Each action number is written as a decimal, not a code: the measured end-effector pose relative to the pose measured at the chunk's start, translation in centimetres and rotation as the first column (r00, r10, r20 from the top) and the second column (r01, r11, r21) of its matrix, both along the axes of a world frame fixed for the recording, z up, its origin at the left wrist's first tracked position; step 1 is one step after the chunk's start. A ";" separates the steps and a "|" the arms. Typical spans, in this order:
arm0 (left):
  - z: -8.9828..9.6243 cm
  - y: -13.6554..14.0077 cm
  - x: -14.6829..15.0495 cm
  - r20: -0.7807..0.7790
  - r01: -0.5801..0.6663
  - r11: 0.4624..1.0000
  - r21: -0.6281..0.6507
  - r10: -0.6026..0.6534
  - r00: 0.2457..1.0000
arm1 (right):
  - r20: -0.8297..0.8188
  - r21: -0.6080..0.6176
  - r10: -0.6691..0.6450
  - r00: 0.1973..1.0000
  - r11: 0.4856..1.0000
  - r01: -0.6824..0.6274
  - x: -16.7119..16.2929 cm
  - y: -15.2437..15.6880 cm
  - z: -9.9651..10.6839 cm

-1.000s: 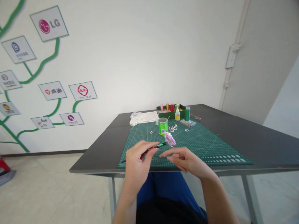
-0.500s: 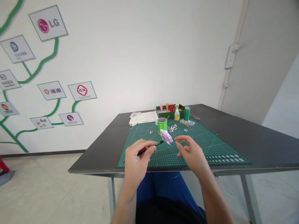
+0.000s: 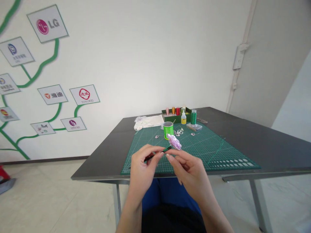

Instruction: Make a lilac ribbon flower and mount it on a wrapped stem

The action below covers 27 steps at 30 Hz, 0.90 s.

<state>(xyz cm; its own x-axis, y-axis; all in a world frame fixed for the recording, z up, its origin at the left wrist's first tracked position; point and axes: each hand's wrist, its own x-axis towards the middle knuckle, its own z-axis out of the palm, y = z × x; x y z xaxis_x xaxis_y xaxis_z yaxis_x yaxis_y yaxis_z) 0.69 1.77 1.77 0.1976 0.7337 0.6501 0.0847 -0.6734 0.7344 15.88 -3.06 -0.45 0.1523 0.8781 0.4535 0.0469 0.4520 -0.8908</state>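
A lilac artificial flower (image 3: 175,142) with layered petals tilts up at the end of a thin dark stem, which has a green part just below the petals. My left hand (image 3: 145,161) is closed around this stem, thumb against fingers. Right below the bloom, the thumb and index finger of my right hand (image 3: 189,166) pinch at the green part of the stem. Whether a thread lies between those fingertips is too small to tell. Behind the flower stands a bright green can (image 3: 168,130) with a thin stick poking out.
A green cutting mat (image 3: 206,145) covers the middle of the dark table (image 3: 102,155). Farther back are white sheets (image 3: 149,122), a green box (image 3: 176,118) of thread spools, a glue bottle (image 3: 183,118), a green spool (image 3: 193,117) on a clear case, and small petal pieces (image 3: 178,132).
My right hand has moved left, from beside the flower to its stem, and its fingertips now meet there. My left hand keeps its hold, nearly still.
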 end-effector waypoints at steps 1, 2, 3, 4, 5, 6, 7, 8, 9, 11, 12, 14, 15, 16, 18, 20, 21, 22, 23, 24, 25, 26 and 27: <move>0.0 -0.1 0.0 0.003 0.011 1.000 -0.018 -0.011 1.000 | 0.019 0.015 -0.014 1.000 1.000 0.014 0.1 0.0 0.0; 0.1 -0.1 0.0 0.009 0.025 0.999 -0.037 -0.025 1.000 | 0.035 0.026 -0.018 0.999 1.000 0.017 0.2 0.1 0.0; 0.1 -0.2 -0.1 0.016 0.043 0.997 -0.056 -0.042 0.999 | 0.047 0.032 -0.018 0.999 0.999 0.017 0.3 0.1 -0.1; 0.2 -0.2 -0.1 0.024 0.065 0.995 -0.074 -0.063 0.998 | 0.057 0.034 -0.016 0.998 0.999 0.014 0.4 0.1 -0.2; 0.3 -0.2 -0.2 0.029 0.092 0.992 -0.091 -0.089 0.996 | 0.064 0.035 -0.018 0.998 0.999 0.016 0.5 0.2 -0.4; 0.3 -0.1 -0.3 0.033 0.122 0.987 -0.106 -0.119 0.992 | 0.068 0.035 -0.022 0.997 0.999 0.020 0.5 0.2 -0.6; 0.4 -0.1 -0.4 0.037 0.153 0.981 -0.117 -0.149 0.988 | 0.071 0.037 -0.027 0.997 0.999 0.025 0.6 0.2 -0.8; 0.5 0.0 -0.5 0.040 0.180 0.976 -0.125 -0.177 0.983 | 0.072 0.039 -0.033 0.997 0.999 0.031 0.6 0.2 -1.0; 0.5 0.0 -0.6 0.044 0.202 0.971 -0.131 -0.198 0.979 | 0.071 0.041 -0.035 0.997 0.999 0.032 0.7 0.2 -1.1; 0.5 0.1 -0.7 0.052 0.217 0.967 -0.136 -0.211 0.976 | 0.060 0.044 -0.031 0.998 0.999 0.028 0.7 0.2 -1.3; 0.5 0.1 -0.7 0.055 0.209 0.969 -0.135 -0.203 0.978 | 0.051 0.044 -0.026 0.998 0.999 0.023 0.7 0.2 -1.4; 0.4 0.1 -0.6 0.061 0.177 0.976 -0.124 -0.170 0.983 | 0.023 0.048 -0.012 1.000 0.999 0.011 0.7 0.2 -1.3; 0.4 0.0 -0.5 0.064 0.158 0.981 -0.112 -0.151 0.986 | 0.009 0.049 -0.001 1.000 0.999 0.001 0.6 0.2 -1.3; 0.4 0.0 -0.5 0.064 0.139 0.985 -0.098 -0.133 0.989 | -0.006 0.052 0.009 1.000 0.999 -0.008 0.5 0.2 -1.2; 0.4 -0.1 -0.4 0.059 0.110 0.992 -0.064 -0.107 0.993 | -0.038 0.060 0.019 0.999 0.998 -0.016 0.4 0.3 -1.2; 0.4 -0.3 -0.4 0.049 0.083 0.996 -0.026 -0.082 0.995 | -0.066 0.063 0.011 0.998 0.998 -0.007 0.2 0.3 -1.3; 0.5 -0.3 -0.4 0.044 0.063 0.998 -0.004 -0.063 0.997 | -0.078 0.062 0.004 0.997 0.998 0.000 0.1 0.3 -1.4; 0.5 -0.4 -0.3 0.038 0.040 0.999 0.022 -0.041 0.998 | -0.089 0.060 -0.003 0.996 0.998 0.008 0.0 0.3 -1.4; 0.5 -0.5 -0.3 0.032 0.014 0.999 0.050 -0.016 0.999 | -0.099 0.059 -0.008 0.995 0.998 0.014 -0.1 0.3 -1.5; 0.5 -0.6 -0.3 0.026 -0.011 0.997 0.079 0.009 1.000 | -0.109 0.059 -0.011 0.994 0.998 0.018 -0.2 0.3 -1.4; 0.5 -0.6 -0.2 0.019 -0.033 0.994 0.108 0.031 0.999 | -0.121 0.062 -0.016 0.992 0.998 0.024 -0.3 0.3 -1.3; 0.5 -0.7 -0.2 0.012 -0.052 0.989 0.137 0.050 0.999 | -0.137 0.068 -0.021 0.990 0.997 0.030 -0.4 0.3 -1.2; 0.5 -0.8 -0.1 0.005 -0.066 0.984 0.164 0.066 0.998 | -0.156 0.074 -0.027 0.987 0.997 0.039 -0.5 0.3 -1.0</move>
<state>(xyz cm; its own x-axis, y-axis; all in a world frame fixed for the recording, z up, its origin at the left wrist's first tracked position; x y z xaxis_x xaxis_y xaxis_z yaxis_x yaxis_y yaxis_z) 0.57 0.93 2.24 0.1529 0.6287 0.7624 0.1333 -0.7776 0.6145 15.42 -2.81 -1.44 0.2540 0.8353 0.4876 -0.0727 0.5192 -0.8516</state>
